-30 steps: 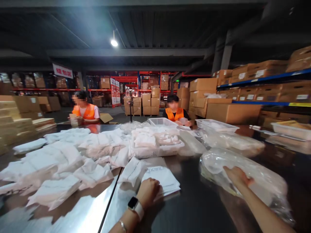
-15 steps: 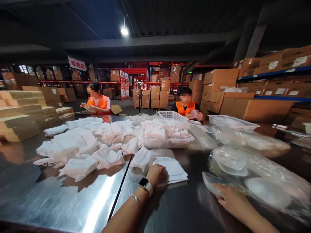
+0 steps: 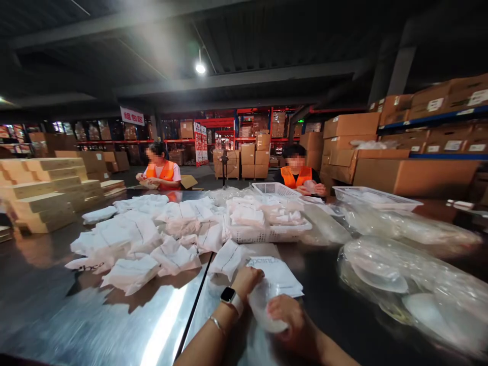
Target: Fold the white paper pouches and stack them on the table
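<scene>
- Right hand [image 3: 287, 312] clamped on a clear plastic piece [image 3: 263, 307], near centre of the steel table [image 3: 95, 315].
- Piece's long axis running near-to-far, far end pointing at the flat white bags [image 3: 276, 272].
- Left hand [image 3: 249, 278] curled, touching the piece's far end, atop those bags.
- White basket [image 3: 267, 233] farther off.
</scene>
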Tool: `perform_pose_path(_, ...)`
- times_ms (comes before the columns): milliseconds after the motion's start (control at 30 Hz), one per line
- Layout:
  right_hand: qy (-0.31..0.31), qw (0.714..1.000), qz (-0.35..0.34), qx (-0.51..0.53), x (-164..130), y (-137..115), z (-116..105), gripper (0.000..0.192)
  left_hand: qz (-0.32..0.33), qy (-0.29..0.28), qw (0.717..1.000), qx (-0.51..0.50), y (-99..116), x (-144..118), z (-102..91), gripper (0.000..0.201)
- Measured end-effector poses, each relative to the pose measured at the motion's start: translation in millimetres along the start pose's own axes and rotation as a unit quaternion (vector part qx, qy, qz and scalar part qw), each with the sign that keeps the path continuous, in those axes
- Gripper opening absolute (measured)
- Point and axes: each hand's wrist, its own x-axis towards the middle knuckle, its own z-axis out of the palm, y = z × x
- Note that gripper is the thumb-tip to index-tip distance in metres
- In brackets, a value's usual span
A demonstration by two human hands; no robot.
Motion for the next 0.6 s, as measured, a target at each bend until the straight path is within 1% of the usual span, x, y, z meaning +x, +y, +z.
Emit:
perform_pose_path(67, -0.046, 0.998, -0.022, 0.021, -4.3, -4.0, 2.9, 0.030, -0.016, 0.001, 1.000, 0.005, -1.3, 5.9, 4.2, 0.020)
perform_pose_path(133, -0.064, 0.998, -0.018, 0.020, -5.8, -6.0, -0.1, 0.033, -0.030, 0.005, 1.000, 0.005, -1.8, 10.4, 7.5, 0.024)
perform_pose_path(200, -0.053, 0.998, -0.008, 0.020, -4.9, -5.6, -5.0, 0.035, -0.033, 0.014, 0.999, 0.003, -1.0, 11.0, 7.3, 0.028)
perform_pose_path(300, -0.039, 0.999, 0.019, 0.023, -4.3, -1.4, -11.7, 0.036, -0.010, 0.043, 0.999, -0.002, 2.2, 4.6, -0.7, 0.030)
perform_pose_path(367, -0.026, 0.998, 0.053, 0.022, -7.3, 3.5, -15.4, 0.033, 0.015, 0.057, 0.998, -0.006, 5.2, -2.2, -8.6, 0.029)
perform_pose_path(467, -0.015, 0.988, 0.151, -0.009, -16.2, 14.2, -21.1, 0.036, 0.053, 0.070, 0.996, -0.014, 9.2, -11.4, -17.6, 0.031)
perform_pose_path(533, -0.013, 0.975, 0.216, -0.047, -21.9, 22.8, -25.6, 0.038, 0.094, 0.091, 0.991, -0.029, 11.6, -15.6, -19.4, 0.041)
perform_pose_path(567, -0.020, 0.970, 0.235, -0.061, -23.5, 26.9, -28.0, 0.036, 0.117, 0.105, 0.987, -0.039, 13.0, -17.1, -19.2, 0.048)
perform_pose_path(600, -0.030, 0.968, 0.238, -0.071, -24.2, 30.6, -30.2, 0.033, 0.139, 0.118, 0.982, -0.046, 14.9, -18.4, -18.4, 0.054)
